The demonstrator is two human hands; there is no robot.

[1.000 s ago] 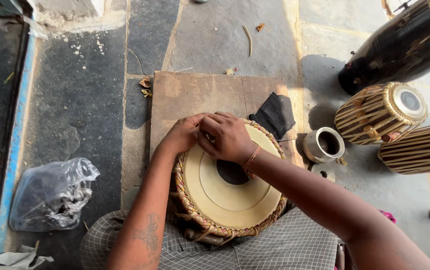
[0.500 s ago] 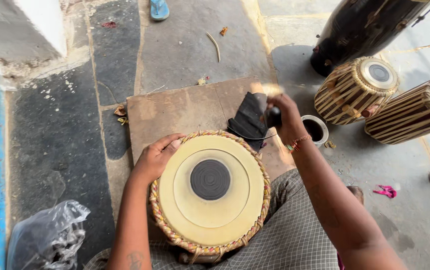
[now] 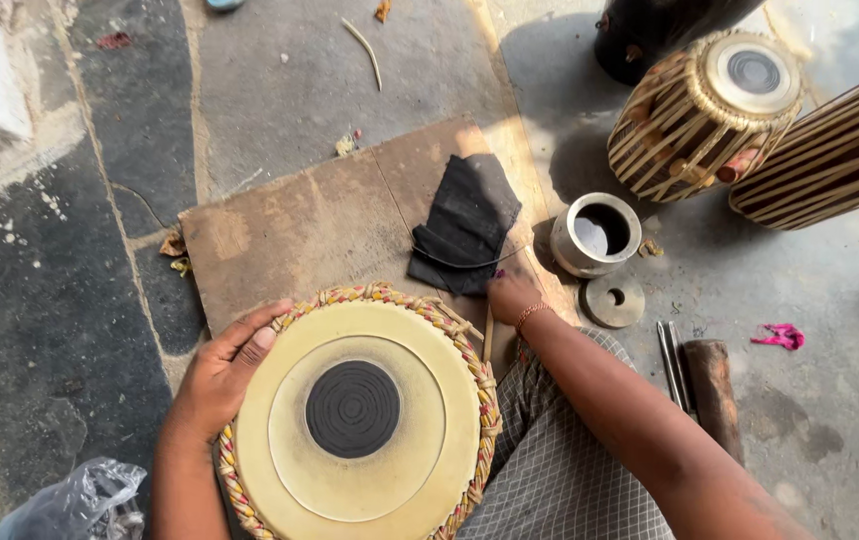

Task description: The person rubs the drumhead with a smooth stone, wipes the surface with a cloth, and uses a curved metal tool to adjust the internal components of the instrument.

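Cream drumhead [image 3: 355, 410] with its black centre sits just right of the left hand [image 3: 225, 370], fingers spread on the rim; right hand [image 3: 510, 297] curls beside black cloth [image 3: 465, 222], grip unclear.

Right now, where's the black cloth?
Head view: the crumpled black cloth lies on the brown wooden board, just beyond the right hand and left of the grey metal cup.
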